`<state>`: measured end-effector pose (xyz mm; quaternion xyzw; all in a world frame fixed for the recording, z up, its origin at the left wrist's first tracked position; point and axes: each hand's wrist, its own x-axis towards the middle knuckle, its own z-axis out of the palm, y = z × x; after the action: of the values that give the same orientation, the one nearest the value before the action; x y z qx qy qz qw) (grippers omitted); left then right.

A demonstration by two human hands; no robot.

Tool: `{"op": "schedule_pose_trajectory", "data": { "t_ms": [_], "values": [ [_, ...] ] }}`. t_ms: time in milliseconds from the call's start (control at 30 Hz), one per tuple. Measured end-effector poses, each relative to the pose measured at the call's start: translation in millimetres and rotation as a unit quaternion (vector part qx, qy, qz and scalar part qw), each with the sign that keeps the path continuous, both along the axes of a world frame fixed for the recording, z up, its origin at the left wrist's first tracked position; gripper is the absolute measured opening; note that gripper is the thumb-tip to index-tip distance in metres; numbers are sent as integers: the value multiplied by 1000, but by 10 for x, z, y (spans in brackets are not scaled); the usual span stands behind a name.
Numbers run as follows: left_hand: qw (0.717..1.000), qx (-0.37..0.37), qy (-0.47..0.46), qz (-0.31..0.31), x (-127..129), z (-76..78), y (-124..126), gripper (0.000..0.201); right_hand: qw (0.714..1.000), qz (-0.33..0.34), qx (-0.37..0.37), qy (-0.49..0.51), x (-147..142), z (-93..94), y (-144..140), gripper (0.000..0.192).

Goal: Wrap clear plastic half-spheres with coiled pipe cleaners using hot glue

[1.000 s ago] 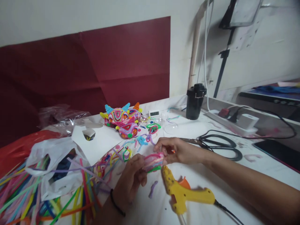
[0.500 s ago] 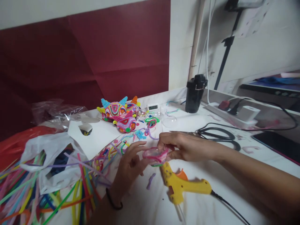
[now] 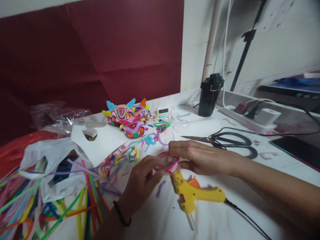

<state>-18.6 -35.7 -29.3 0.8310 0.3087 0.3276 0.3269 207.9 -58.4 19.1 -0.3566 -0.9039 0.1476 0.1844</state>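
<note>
Between my two hands is a small clear plastic piece edged with pink pipe cleaner [image 3: 175,164], partly covered by my fingers. My left hand [image 3: 143,178] has its thumb and fingers closed on the left side of it. From the right, my right hand [image 3: 196,157] pinches its edge with fingertips bent down. Just below lies a yellow hot glue gun [image 3: 200,194], its nozzle end close under the piece and a clear glue stick poking out of its back. A short purple pipe cleaner scrap [image 3: 160,189] rests on the table beneath my left hand.
Black-handled scissors [image 3: 232,140] lie behind my right wrist. Colourful pipe cleaner animal heads [image 3: 127,118] sit at the back, near a small digital clock [image 3: 163,110]. Loose pipe cleaners [image 3: 62,213] and a white plastic bag [image 3: 56,180] fill the left. A black cup [image 3: 210,96] and a power strip [image 3: 252,120] stand behind.
My left hand has moved right and closed its fingers on the pink-edged piece, which now sits lower and more covered. My right hand stays about in place. The view has shifted slightly.
</note>
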Motion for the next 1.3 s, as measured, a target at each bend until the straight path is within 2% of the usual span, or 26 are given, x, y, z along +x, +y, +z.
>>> {"op": "schedule_pose_trajectory", "data": {
  "t_ms": [200, 333, 467, 600, 700, 900, 1033, 1100, 1167, 1233, 1267, 1300],
  "values": [
    [1000, 5, 18, 12, 17, -7, 10, 10, 1000, 4, 19, 8, -10, -8, 10, 21],
    [999, -23, 6, 37, 32, 1, 18, 11, 1000, 9, 24, 7, -58, -7, 72, 27],
    [990, -109, -41, 80, 28, 27, 41, 14, 999, 14, 29, 21, -100, 51, 132, 30],
    [961, -220, -102, 136, 11, 28, 97, 18, 993, -50, 85, 66, -5, 138, 106, 31],
    [941, -248, -164, 160, 2, 16, 140, 18, 991, -97, 85, 46, 131, 152, -15, 25],
    [912, -284, -249, 159, -1, 15, 184, 20, 988, -110, -51, -100, 249, -26, -508, 28],
    [901, -302, -270, 156, -6, 1, 212, 23, 983, -144, -49, -107, 317, -168, -813, 28],
    [898, -306, -277, 151, -6, -8, 223, 25, 981, -173, -23, -83, 425, -219, -867, 23],
    [894, -315, -283, 147, 1, -14, 226, 26, 969, -233, 18, -81, 600, -266, -826, 23],
    [890, -322, -289, 147, 13, -14, 220, 28, 930, -330, 77, -144, 826, -322, -711, 26],
    [887, -326, -292, 148, 20, -11, 213, 29, 905, -377, 86, -177, 944, -353, -641, 31],
    [884, -330, -295, 147, 25, -8, 205, 30, 896, -394, 84, -188, 1055, -388, -571, 32]
  ]
}}
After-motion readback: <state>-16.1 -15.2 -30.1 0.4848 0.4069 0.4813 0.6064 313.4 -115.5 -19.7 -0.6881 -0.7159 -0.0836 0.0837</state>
